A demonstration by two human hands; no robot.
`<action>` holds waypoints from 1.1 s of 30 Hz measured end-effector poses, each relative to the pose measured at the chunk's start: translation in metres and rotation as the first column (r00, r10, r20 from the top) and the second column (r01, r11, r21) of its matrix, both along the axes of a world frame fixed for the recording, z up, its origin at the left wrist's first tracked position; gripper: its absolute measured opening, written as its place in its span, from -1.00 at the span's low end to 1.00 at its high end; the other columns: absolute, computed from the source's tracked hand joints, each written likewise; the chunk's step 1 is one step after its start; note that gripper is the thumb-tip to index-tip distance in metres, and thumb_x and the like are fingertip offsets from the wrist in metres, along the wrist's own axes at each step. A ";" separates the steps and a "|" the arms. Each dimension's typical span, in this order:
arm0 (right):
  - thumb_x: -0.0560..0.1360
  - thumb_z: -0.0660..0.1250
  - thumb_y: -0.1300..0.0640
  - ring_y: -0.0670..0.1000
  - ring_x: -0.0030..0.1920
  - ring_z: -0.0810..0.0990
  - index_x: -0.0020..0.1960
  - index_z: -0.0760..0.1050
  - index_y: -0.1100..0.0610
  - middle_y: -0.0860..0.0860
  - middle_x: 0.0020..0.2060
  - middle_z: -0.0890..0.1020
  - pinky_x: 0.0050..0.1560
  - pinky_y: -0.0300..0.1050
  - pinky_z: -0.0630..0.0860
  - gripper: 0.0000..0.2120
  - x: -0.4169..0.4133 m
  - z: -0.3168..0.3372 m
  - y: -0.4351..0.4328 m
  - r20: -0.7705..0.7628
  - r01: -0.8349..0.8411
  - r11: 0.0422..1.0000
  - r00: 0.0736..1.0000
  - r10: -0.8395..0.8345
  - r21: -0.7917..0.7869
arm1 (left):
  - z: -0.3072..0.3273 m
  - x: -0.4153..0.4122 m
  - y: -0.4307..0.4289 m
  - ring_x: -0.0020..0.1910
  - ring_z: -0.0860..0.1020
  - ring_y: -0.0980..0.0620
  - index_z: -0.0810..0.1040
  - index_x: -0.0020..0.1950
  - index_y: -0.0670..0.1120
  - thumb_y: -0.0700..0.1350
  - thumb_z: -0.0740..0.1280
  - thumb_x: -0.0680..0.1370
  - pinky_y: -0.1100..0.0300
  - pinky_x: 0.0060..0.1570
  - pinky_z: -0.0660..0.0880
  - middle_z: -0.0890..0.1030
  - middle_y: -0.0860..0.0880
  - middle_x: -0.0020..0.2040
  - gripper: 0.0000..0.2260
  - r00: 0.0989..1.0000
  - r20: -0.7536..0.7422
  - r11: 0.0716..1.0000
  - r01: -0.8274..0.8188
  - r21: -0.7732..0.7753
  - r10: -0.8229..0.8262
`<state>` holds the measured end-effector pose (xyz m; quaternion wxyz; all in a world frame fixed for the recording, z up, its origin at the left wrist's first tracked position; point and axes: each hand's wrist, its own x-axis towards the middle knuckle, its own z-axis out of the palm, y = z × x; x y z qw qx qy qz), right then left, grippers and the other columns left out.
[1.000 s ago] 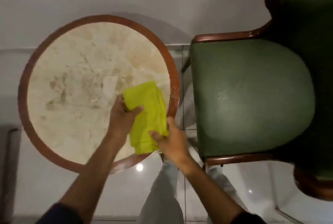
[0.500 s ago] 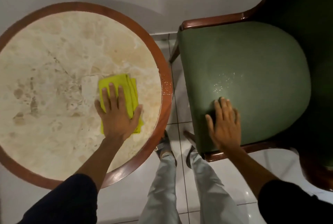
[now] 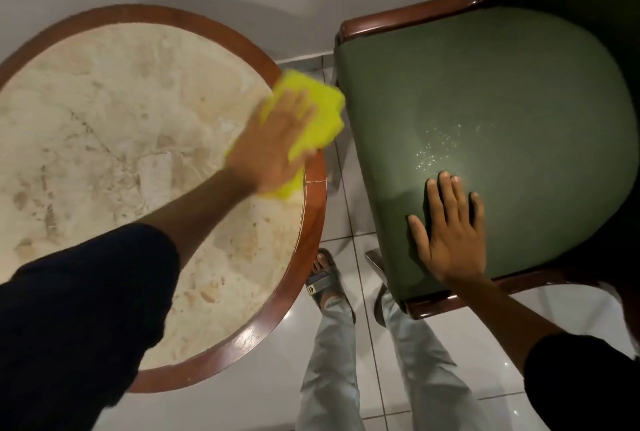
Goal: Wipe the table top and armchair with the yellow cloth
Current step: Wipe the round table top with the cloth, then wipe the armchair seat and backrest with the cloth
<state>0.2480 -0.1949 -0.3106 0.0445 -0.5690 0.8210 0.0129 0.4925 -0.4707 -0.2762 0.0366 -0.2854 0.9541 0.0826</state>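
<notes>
A round table (image 3: 104, 125) with a beige marble top and a brown wooden rim fills the left. My left hand (image 3: 273, 143) presses flat on the folded yellow cloth (image 3: 315, 111) at the table's right edge, and part of the cloth hangs past the rim. The hand is blurred by motion. To the right stands the armchair (image 3: 485, 91) with a green seat and dark wooden frame. My right hand (image 3: 450, 233) rests flat and open on the front left part of the seat, just below a patch of small shiny specks (image 3: 440, 143).
A white wall runs behind both pieces of furniture. My legs in light trousers and a sandalled foot (image 3: 323, 278) stand on the white tiled floor in the narrow gap between table and chair.
My left hand has slid the cloth from the middle of the table out to its right rim. My right hand let go of the cloth earlier and stays flat on the seat.
</notes>
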 end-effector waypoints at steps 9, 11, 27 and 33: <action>0.63 -0.04 -0.21 0.08 0.61 0.01 0.61 0.02 0.11 0.11 0.61 0.10 0.57 0.12 -0.02 -0.35 0.002 0.002 -0.001 0.002 -0.003 1.000 1.000 0.003 0.004 | 0.002 0.007 0.013 0.60 0.00 -0.25 -0.03 0.60 -0.12 0.23 -0.08 0.63 -0.31 0.52 0.00 0.04 -0.22 0.62 -0.36 0.962 0.039 0.963 -0.269 -0.023 0.270; 0.63 -0.07 -0.22 0.08 0.61 -0.01 0.61 0.01 0.10 0.11 0.61 0.10 0.57 0.13 -0.02 -0.34 0.003 0.003 -0.001 0.024 -0.007 0.999 1.000 0.006 0.035 | 0.003 0.013 0.060 0.60 0.00 -0.26 0.00 0.61 -0.09 0.22 -0.05 0.61 -0.35 0.48 0.07 0.05 -0.21 0.62 -0.36 0.998 0.064 1.000 0.026 -0.012 -0.025; 0.63 -0.08 -0.21 0.05 0.61 -0.02 0.59 0.08 0.12 0.10 0.60 0.10 0.59 0.16 -0.05 -0.36 -0.025 0.047 0.035 0.254 0.446 0.895 0.864 -0.435 0.016 | 0.046 -0.100 0.096 0.54 0.11 -0.36 0.27 0.52 -0.22 -0.12 0.08 0.47 -0.12 0.56 0.01 0.12 -0.37 0.56 -0.40 0.759 -0.354 0.832 -0.445 0.332 0.547; 0.63 -0.09 -0.21 0.06 0.61 0.01 0.59 0.09 0.13 0.10 0.60 0.13 0.59 0.17 -0.03 -0.36 -0.047 0.028 0.041 0.257 0.563 0.826 0.799 -0.544 -0.001 | -0.012 -0.180 0.126 0.61 -0.05 -0.24 0.10 0.60 -0.08 0.07 0.19 0.59 -0.13 0.57 0.00 0.00 -0.21 0.62 -0.38 0.904 -0.172 0.899 -0.337 0.280 0.392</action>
